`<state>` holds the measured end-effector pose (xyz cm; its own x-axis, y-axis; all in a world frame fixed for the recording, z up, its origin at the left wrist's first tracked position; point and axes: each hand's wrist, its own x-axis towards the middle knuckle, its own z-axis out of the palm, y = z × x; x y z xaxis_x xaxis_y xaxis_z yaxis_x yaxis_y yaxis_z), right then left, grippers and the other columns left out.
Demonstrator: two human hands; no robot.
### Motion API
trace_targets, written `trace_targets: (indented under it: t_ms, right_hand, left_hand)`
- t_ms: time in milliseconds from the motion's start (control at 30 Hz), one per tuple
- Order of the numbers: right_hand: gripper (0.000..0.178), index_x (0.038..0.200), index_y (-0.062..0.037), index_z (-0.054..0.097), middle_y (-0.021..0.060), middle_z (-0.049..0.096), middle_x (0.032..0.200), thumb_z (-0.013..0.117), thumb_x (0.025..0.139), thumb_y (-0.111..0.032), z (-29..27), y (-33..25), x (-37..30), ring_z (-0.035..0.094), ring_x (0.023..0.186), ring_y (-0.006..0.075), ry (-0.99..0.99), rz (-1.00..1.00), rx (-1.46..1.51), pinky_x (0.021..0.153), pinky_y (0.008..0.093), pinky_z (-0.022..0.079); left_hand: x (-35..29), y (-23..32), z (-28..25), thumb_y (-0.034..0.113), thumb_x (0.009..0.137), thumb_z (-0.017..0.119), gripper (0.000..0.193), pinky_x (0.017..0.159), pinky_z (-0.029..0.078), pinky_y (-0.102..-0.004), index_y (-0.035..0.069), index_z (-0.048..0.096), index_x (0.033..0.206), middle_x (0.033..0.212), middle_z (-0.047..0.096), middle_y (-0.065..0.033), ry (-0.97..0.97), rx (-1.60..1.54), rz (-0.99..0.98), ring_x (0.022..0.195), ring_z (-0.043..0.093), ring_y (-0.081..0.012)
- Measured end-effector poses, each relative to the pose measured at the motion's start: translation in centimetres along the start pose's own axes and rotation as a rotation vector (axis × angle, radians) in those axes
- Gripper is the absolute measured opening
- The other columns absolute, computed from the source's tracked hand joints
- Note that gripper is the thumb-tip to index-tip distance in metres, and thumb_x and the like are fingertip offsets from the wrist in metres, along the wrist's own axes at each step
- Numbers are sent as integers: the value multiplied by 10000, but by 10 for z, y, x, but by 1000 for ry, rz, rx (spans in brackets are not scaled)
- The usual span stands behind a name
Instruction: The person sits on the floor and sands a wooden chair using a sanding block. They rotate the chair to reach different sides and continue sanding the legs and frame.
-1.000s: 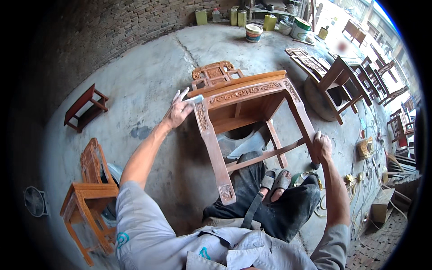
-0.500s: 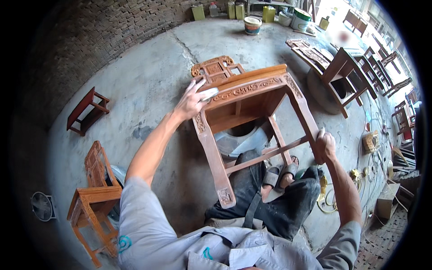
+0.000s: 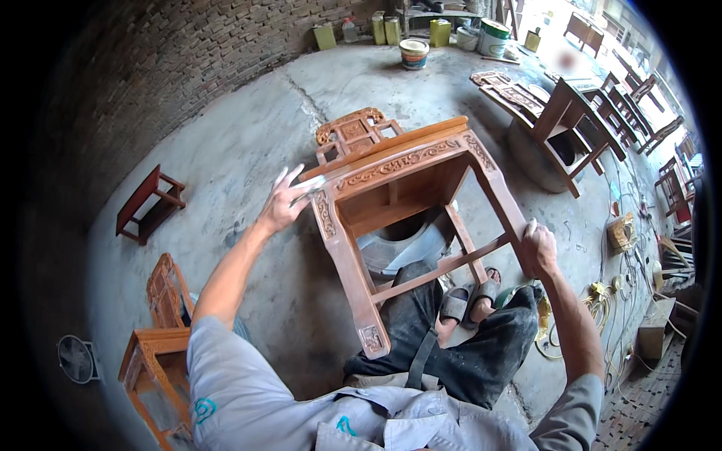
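Observation:
A carved wooden chair [image 3: 402, 167] lies tilted in front of me, its legs pointing toward my lap and its carved backrest [image 3: 353, 135] at the far side. My right hand [image 3: 540, 246] is closed round the chair's right front leg, low down. At the far left corner of the seat frame is my left hand [image 3: 284, 201], some fingers stretched out. A pale, flat piece like folded sandpaper [image 3: 310, 184] sits between these fingers and the frame edge. The left front leg [image 3: 353, 289] rests by my thigh.
Under the chair lies a tyre [image 3: 406, 248]. A red-brown stool [image 3: 150, 207] and another wooden chair [image 3: 154, 353] stand at left, near a fan [image 3: 77, 359]. Unfinished furniture [image 3: 564, 128] is at right, with cables and a yellow hose [image 3: 598, 304]. Buckets [image 3: 414, 54] line the far wall.
My left hand has slid left and toward me, from the top of the carved front rail to its left corner, with the pale piece. My right hand keeps its grip on the leg.

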<state>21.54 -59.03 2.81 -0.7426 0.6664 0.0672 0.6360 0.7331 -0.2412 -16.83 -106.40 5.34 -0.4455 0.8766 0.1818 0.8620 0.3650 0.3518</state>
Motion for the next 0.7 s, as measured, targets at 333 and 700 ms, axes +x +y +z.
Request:
trace_targets:
  t_ms: [333,700]
  right_hand:
    - [516,857,51,686,303,689,881,348,1052,-287,-9,-8,-3,667,853,488,-27,110,39,824,551,525]
    - [426,952,32,656,284,698,923,360,1035,-263,-17,-4,-6,672,881,463,-109,69,20,795,528,543]
  left_hand:
    - [61,17,18,223,1016,520,421,1235,111,-602,191,596,1429,1534,504,-73,-58,2,147,1525,276,-309]
    - [199,84,73,194,1009,556,404,1235,168,-577,195,604,1410,1489,508,-197,-6,-101,339,1470,351,-371]
